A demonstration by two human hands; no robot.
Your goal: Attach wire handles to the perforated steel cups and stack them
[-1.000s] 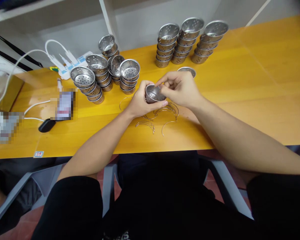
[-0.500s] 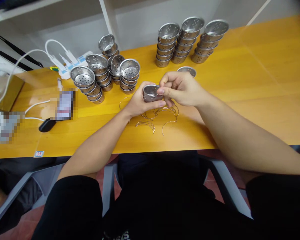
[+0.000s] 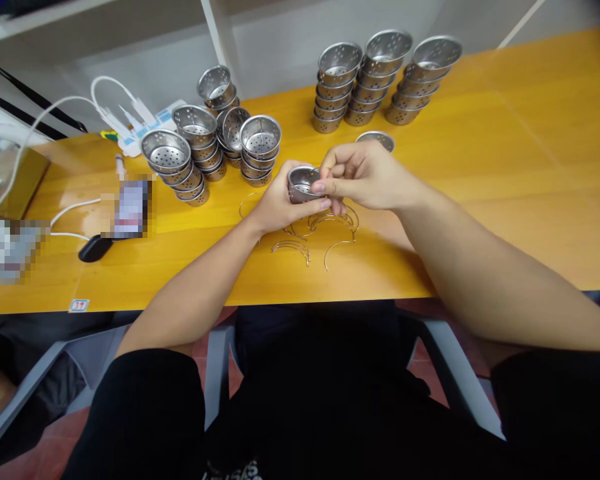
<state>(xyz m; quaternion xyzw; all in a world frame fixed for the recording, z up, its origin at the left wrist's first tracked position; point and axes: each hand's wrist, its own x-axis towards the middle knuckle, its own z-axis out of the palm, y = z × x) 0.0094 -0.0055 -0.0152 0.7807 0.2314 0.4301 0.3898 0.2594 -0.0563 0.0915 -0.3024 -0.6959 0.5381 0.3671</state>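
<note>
A small perforated metal cup (image 3: 301, 189) is tilted slightly over the table, with my left hand (image 3: 279, 200) wrapped round its side, thumb along the front. At the cup's right rim, my right hand (image 3: 357, 179) is closed in a pinch, thumb and index fingertips reaching over the opening. Whatever lies between those fingertips is too small and hidden to make out. Under both hands, several thin curved wires (image 3: 293, 245) lie loose on the tabletop. Just behind my right hand stands a single metal cup (image 3: 376, 139), partly covered by it.
Stacked perforated cups (image 3: 166, 159) stand at the left, some with a wire across the inside. More cup stacks (image 3: 337, 87) stand at the back right. A power strip (image 3: 147, 128), a phone (image 3: 131, 208) and a black mouse-like object (image 3: 95, 248) lie on the yellow table (image 3: 520, 200).
My right fingertips have moved slightly down and left at the cup's rim. My left hand keeps its hold, and the whole view has shifted a little.
</note>
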